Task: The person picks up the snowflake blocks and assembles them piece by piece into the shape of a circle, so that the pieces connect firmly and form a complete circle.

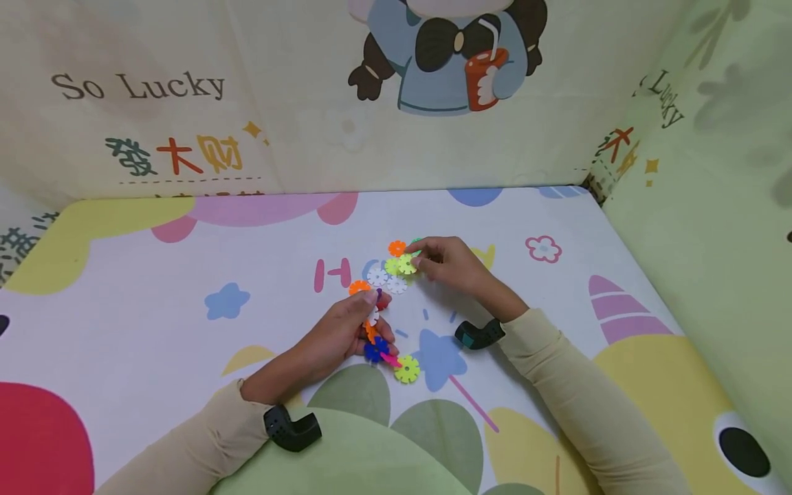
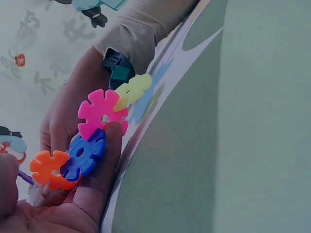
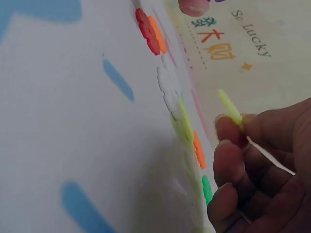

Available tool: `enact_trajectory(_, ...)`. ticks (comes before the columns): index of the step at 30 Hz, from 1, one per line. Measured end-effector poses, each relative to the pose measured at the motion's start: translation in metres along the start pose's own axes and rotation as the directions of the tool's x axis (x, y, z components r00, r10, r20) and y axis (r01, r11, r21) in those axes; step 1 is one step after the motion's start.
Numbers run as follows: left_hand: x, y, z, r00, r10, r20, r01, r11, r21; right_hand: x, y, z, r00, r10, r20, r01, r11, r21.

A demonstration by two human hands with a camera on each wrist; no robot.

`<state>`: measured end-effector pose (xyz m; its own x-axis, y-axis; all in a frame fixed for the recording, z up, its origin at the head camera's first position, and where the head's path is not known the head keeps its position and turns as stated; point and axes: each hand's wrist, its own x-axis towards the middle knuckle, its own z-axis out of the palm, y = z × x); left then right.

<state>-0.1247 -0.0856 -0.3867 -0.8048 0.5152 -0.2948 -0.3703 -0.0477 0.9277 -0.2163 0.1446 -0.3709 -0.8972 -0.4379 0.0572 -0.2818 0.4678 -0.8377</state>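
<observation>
My left hand [image 1: 343,323] holds a chain of notched plastic snowflake discs joined edge to edge. Along it run a purple disc, a white disc, an orange disc [image 2: 46,167], a blue disc [image 2: 83,154] and a pink disc [image 2: 99,112]. A yellow-green disc [image 1: 406,370] ends the chain, sticking out past the fingers. Farther forward, my right hand [image 1: 454,265] pinches a single yellow-green disc [image 3: 228,107] between thumb and index finger. In the right wrist view it stands edge-on, raised above the loose discs.
Loose discs lie between and beyond the hands: an orange disc [image 1: 397,247], white discs [image 1: 377,276], a green disc [image 3: 207,190], a red disc [image 3: 147,31] and others. The printed tabletop [image 1: 278,254] meets a patterned cloth wall [image 1: 297,144] at the back.
</observation>
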Motion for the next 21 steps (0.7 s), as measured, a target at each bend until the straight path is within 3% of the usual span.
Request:
enact_trajectory(10,0.000,0.001,0.001,1.000,-0.015,-0.021,0.015,1.000,0.024,-0.002,-0.006,0.004,0.999,-0.030,0.039,0.026,0.994,0.106)
enact_trajectory(16,0.000,0.001,0.001,0.999,-0.015,-0.043,0.019,0.997,0.081,-0.003,-0.011,0.006,0.999,0.005,0.053,-0.010,0.995,0.099)
enact_trajectory(21,0.001,-0.001,0.001,1.000,0.004,-0.023,-0.002,0.997,0.079,-0.005,-0.014,0.007,0.997,0.015,0.069,-0.025,0.990,0.141)
